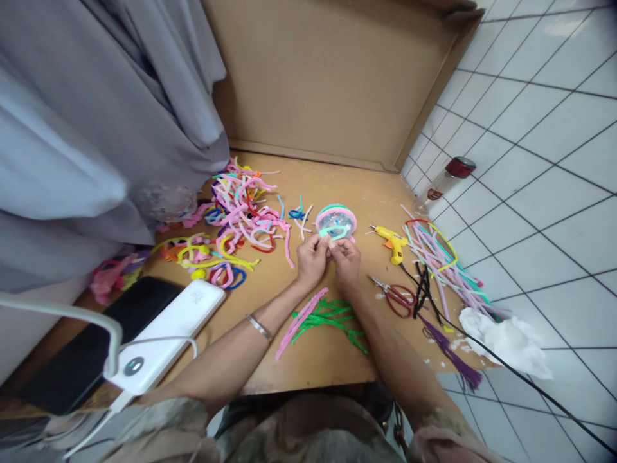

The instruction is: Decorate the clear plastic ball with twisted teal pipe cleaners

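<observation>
Over the tabletop (pixel 376 186), beside the pink-rimmed disc (pixel 336 220), your left hand (pixel 312 258) and right hand (pixel 346 260) pinch a mint loop (pixel 337 227); shaping appears underway, and the next move calls for aligned ends.

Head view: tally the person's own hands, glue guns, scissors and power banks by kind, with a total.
Hands, left hand and right hand: 2
Yellow glue gun: 1
Red-handled scissors: 1
White power bank: 1
Total: 5

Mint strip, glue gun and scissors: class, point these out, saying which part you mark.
Mint strip (pixel 333 229): head view, on its far bend.
Glue gun (pixel 393 242): head view, on the yellow body.
Scissors (pixel 391 290): head view, near the pivot.
</observation>
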The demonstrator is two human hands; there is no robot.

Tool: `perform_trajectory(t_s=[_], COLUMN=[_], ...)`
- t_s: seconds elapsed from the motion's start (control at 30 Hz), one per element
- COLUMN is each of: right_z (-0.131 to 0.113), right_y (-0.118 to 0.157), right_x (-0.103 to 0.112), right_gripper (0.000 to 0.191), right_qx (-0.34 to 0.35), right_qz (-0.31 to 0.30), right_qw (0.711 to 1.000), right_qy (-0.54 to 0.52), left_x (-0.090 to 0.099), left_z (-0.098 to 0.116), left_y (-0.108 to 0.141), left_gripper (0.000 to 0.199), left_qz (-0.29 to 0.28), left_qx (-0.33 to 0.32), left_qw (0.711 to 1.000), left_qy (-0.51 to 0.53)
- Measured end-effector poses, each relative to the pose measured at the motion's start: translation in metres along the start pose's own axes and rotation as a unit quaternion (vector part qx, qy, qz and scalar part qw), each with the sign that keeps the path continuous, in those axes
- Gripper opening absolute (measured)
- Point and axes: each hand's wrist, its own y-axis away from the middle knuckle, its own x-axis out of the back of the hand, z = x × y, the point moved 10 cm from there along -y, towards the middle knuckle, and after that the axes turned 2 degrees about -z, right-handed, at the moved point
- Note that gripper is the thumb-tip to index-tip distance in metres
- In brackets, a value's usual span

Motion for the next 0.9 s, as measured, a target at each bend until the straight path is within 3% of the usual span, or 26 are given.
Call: perform_trajectory(t_s=[0.37, 0.67, 0.9], right_z=[-0.003, 0.001, -0.008], right_y=[0.000, 0.001, 0.000], right_x=[-0.003, 0.002, -0.003], right_gripper=[0.033, 0.034, 0.029], right_qx=[-0.010, -0.001, 0.024], right_qz=[-0.014, 0.015, -0.034], right_qw=[1.000, 1.000, 0.998], right_qy=[-0.024, 0.000, -0.040], left_x=[-0.001, -0.006, -0.016], left_z=[0.000, -0.012, -0.021], left_y=[-0.001, 0.000, 0.000], left_gripper=[0.044, 0.049, 0.051], left_qz=[-0.021, -0.033, -0.044], left_qx=[0.003, 0.028, 0.089], left_qw=[1.000, 0.998, 0.983], left_qy=[0.015, 0.037, 0.154])
